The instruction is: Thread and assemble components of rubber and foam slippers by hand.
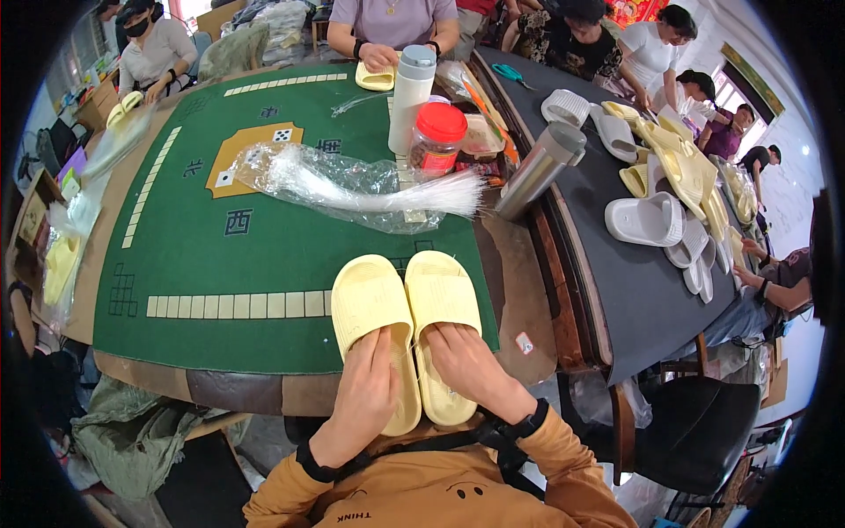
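Observation:
A pair of pale yellow slippers stands side by side at the near edge of the table, toes pointing away from me. My left hand point(365, 387) reaches into the left slipper point(373, 290), and its fingertips are hidden under the strap. In the same way my right hand point(471, 363) grips the right slipper point(444, 286) at the strap's opening. Between the two slippers a thin clear strand shows near the inner edges. Beyond them, a bundle of white zip ties point(370, 194) lies in a clear plastic bag, its loose ends fanned to the right.
A red-lidded jar point(437, 136), a white bottle point(411, 97) and a steel flask point(541, 172) stand behind the zip ties. On the dark table point(625, 308) at right are piled white and yellow slippers point(682, 167) and teal scissors point(510, 74). Several people work around both tables.

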`<state>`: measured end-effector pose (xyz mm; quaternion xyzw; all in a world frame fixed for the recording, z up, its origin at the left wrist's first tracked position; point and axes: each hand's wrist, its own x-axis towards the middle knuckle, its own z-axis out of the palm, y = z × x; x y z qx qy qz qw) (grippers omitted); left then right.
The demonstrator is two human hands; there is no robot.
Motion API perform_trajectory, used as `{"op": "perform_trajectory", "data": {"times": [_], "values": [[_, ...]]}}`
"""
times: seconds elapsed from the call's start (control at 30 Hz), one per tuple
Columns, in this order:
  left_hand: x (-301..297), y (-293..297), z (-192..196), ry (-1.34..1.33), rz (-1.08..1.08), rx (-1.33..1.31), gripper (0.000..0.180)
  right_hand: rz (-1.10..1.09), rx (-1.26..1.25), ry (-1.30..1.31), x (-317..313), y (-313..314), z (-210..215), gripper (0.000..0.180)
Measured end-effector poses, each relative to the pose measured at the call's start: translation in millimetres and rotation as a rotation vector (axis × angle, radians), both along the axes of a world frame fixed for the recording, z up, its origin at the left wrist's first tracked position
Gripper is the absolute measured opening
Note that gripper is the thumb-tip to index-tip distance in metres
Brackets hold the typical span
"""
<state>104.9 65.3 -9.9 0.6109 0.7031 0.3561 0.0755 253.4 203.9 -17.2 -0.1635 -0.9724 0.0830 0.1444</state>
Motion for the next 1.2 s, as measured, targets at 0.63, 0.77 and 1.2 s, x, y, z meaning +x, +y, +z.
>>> {"op": "perform_trajectory", "data": {"times": [0.63, 0.77, 1.2], "values": [[-12, 56, -10, 0.029, 0.021, -0.328, 0.082, 0.043, -0.102, -0.088, -2, 12, 4, 0.031], [0, 58, -7, 0.001, 0.076, -0.379, 0.066, 0.051, -0.093, -0.098, 0, 10, 6, 0.031], [1, 56, -25, 0.064, 0.101, -0.235, 0.06, -0.025, -0.342, 0.135, 0, 11, 66, 0.015]]}}
